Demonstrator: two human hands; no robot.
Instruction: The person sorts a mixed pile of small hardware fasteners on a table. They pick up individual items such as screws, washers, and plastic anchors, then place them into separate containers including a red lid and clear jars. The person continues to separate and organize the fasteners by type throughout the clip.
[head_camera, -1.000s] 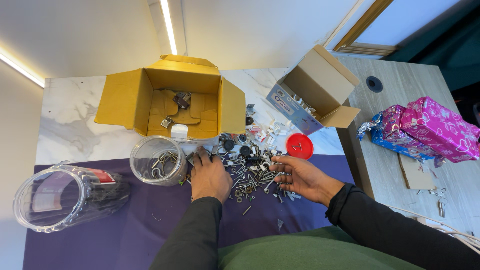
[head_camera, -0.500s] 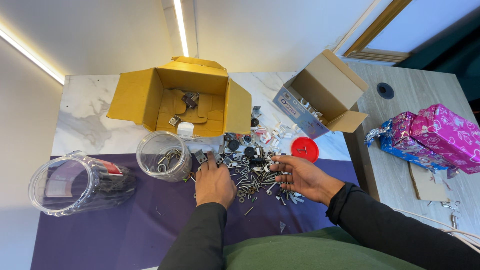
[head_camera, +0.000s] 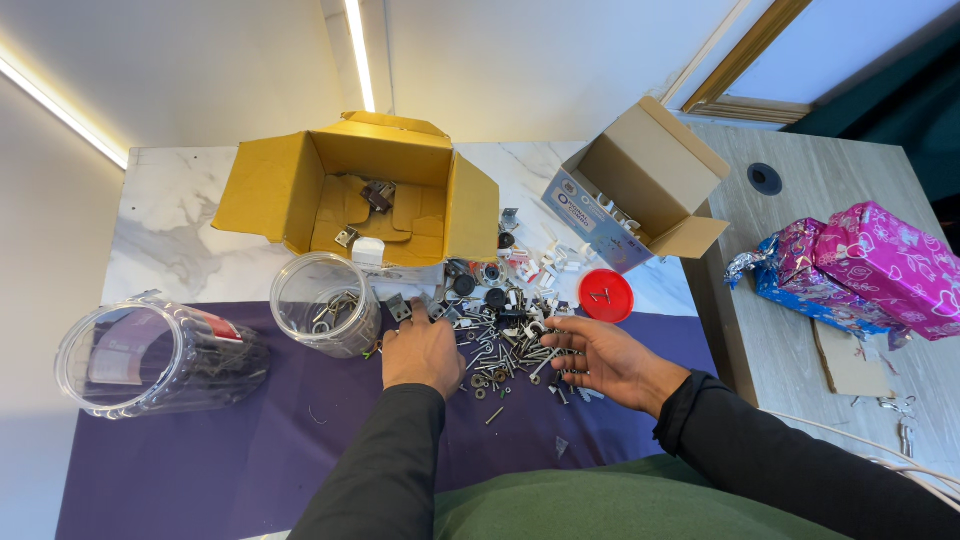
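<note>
At the far left, a large clear plastic jar (head_camera: 150, 355) is lying on its side on the purple cloth (head_camera: 250, 450) that is covering the near part of the marble surface (head_camera: 170, 235). Just right of it, a smaller clear tub (head_camera: 325, 303) is standing upright with a few metal rings and hooks inside. Behind the tub, an open yellow cardboard box (head_camera: 360, 190) is holding a couple of small brackets.

The left hand (head_camera: 423, 352) is resting palm down at the left edge of the pile of screws and small hardware (head_camera: 505, 335), fingers bent and pressing on the bits beneath; whether anything is pinched under them cannot be told. Compared with a second ago, this hand is sitting a little nearer the tub, while the head camera has tilted so that the whole spread is showing lower in view.

The right hand (head_camera: 600, 360) is lying palm up at the pile's right side, fingers spread wide into the screws, its grip open and closed on nothing; it has barely shifted. The pile itself is looking unchanged, so the picking through is still going on.

Further right, a red lid (head_camera: 606, 295) is lying flat, a brown carton (head_camera: 640, 185) is standing open, and pink wrapped parcels (head_camera: 870, 265) are sitting on the grey side table (head_camera: 800, 330).
</note>
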